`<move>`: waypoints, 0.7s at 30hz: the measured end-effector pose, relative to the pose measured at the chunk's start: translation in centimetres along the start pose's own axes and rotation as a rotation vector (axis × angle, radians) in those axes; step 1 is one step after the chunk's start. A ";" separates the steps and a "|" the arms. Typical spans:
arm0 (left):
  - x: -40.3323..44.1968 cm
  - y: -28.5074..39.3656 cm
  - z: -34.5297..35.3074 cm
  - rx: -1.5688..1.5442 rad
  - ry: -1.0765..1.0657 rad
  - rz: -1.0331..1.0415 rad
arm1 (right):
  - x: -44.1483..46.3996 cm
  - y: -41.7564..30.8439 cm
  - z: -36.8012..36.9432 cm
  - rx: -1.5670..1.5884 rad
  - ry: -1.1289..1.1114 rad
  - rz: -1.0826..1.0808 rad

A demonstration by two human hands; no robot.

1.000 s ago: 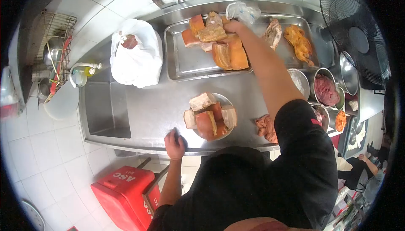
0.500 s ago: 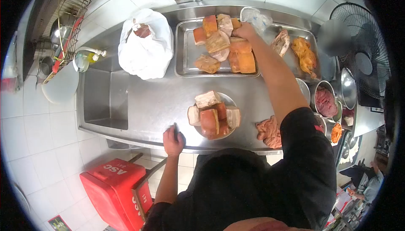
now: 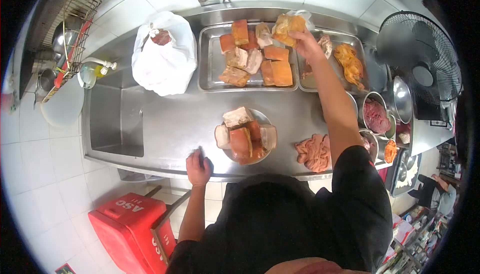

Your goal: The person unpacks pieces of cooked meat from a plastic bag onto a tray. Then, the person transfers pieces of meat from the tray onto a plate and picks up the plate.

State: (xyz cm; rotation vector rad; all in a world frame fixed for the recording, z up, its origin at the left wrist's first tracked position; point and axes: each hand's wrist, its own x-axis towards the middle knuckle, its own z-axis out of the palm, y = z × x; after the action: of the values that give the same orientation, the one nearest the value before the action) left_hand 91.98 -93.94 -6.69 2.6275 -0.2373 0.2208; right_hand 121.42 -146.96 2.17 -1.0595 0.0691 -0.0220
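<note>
My right hand (image 3: 309, 44) grips a piece of pork belly (image 3: 288, 29), golden skin on one side, above the back right corner of a metal tray (image 3: 206, 78). Several more blocks of pork belly (image 3: 281, 73) lie in that tray, some skin side up. My left hand (image 3: 198, 169) rests at the counter's front edge, fingers apart and holding nothing. To its right stands a round bowl (image 3: 270, 119) piled with pork belly chunks (image 3: 241, 143). Reddish-brown liquid shows around them.
A white plastic bag (image 3: 165, 69) stands between the sink (image 3: 117, 124) and the tray. A second tray holds a yellow whole bird (image 3: 350, 64). A pinkish cloth-like heap (image 3: 314, 153), metal bowls of raw meat (image 3: 376, 116) and a fan (image 3: 420, 56) are at right.
My right hand has lifted a pork belly piece up from the tray's back right corner. My left hand stays at the counter edge. The whole view has shifted slightly.
</note>
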 end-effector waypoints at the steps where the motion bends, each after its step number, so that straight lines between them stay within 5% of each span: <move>1: 0.1 0.1 -0.1 0.015 -0.002 0.006 | -1.3 0.0 0.2 0.013 -0.027 0.008; 10: -0.5 -0.5 0.3 -0.014 0.047 0.039 | -16.5 2.9 7.1 0.223 0.082 0.104; 13: -1.0 -0.8 0.2 0.005 0.048 0.040 | -21.1 3.4 10.0 0.085 0.197 0.180; 21: -0.8 -1.2 0.1 -0.025 0.047 0.008 | -28.4 4.2 15.5 -0.673 0.074 0.314</move>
State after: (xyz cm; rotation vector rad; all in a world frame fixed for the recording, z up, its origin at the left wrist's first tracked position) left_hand 91.48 -92.86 -7.45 2.5939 -0.2329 0.2797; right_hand 94.12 -129.90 7.36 -1.7095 0.3257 0.2629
